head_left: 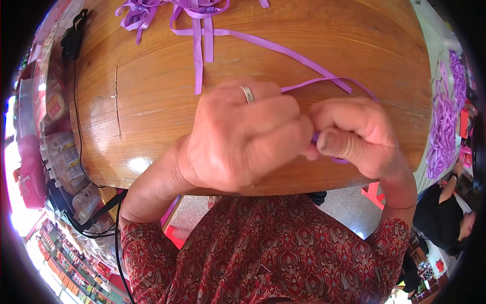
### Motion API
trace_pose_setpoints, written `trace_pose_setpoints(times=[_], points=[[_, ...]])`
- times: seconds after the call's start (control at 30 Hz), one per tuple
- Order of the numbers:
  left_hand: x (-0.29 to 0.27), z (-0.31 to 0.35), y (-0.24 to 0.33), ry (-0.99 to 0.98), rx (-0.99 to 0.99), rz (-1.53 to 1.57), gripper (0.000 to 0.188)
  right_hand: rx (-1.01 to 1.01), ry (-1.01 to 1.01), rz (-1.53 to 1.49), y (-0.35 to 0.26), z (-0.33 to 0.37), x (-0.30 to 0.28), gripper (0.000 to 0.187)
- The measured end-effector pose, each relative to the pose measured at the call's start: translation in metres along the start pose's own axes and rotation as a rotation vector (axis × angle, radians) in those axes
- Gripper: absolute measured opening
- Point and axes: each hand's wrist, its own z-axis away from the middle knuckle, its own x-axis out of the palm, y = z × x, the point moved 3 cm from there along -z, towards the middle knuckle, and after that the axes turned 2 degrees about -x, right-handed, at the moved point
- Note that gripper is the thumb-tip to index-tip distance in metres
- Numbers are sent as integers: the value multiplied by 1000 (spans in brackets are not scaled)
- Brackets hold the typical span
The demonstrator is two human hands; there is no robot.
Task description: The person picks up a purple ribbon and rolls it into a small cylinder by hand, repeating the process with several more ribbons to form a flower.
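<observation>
My left hand [248, 137], with a ring on one finger, is closed in a fist right beside my right hand [357, 134]. Between the two, a small bunched piece of purple ribbon [315, 138] shows at my right thumb and bent fingers. From there a thin purple strand runs up and left behind my left fist. What sits inside the left fingers is hidden. Beyond my hands, a long purple ribbon [273, 46] crosses the wooden table [324, 45] toward a loose heap of purple ribbons [139, 12] at the far edge.
A thin wire-like piece [117, 101] lies on the table's left part. Along the left edge runs a black cable [77, 116], near clear packets [66, 152]. At the right hangs or lies a mass of purple ribbons [441, 137], with another person [443, 215] beyond.
</observation>
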Motion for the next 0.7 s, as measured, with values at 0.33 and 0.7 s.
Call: trace_pose_setpoints(times=[0.33,0.7], points=[[-2,-2,-16,-24,-366,308,23,75,106,-197,4,0,-17,28],[0,0,-18,-28,-422,367,18,-41,176,-65,4,-2,-25,12]])
